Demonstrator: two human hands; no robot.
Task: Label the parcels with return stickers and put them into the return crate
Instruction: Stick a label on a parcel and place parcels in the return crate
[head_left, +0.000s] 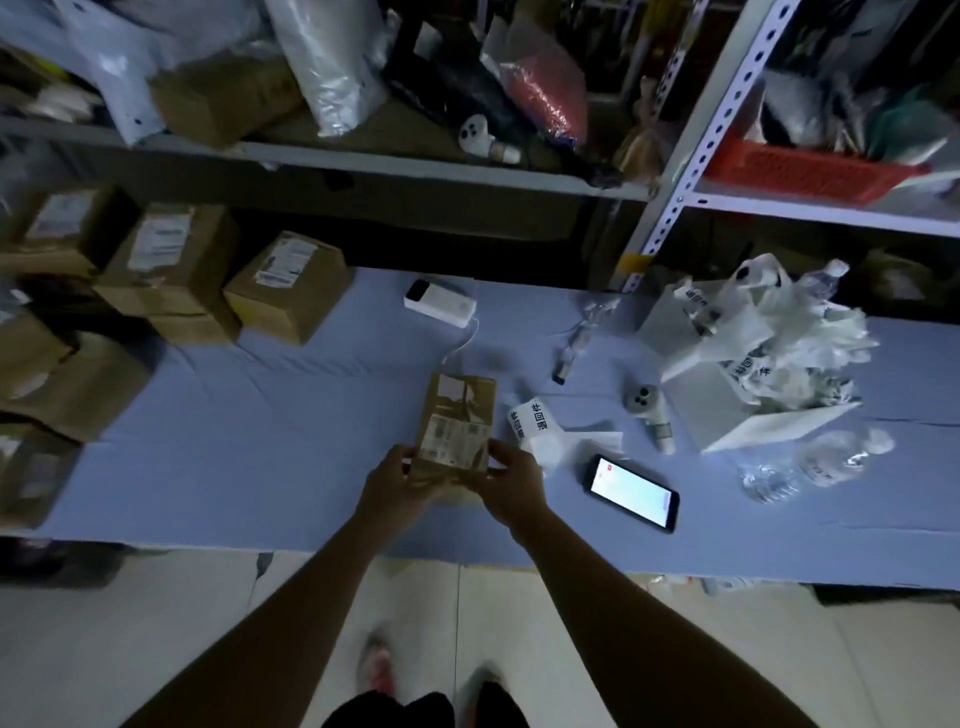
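Observation:
A small brown cardboard parcel with a white shipping label lies on the blue table, in the middle near the front edge. My left hand grips its near left corner and my right hand grips its near right corner. Just right of the parcel lie white return stickers printed with black characters, on a sheet of backing paper. Several more brown parcels are stacked along the left side of the table.
A lit phone lies right of my hands. A white label printer with a cable sits at the back. A white open box holds crumpled backing paper; clear bottles lie beside it. A red basket sits on the right shelf.

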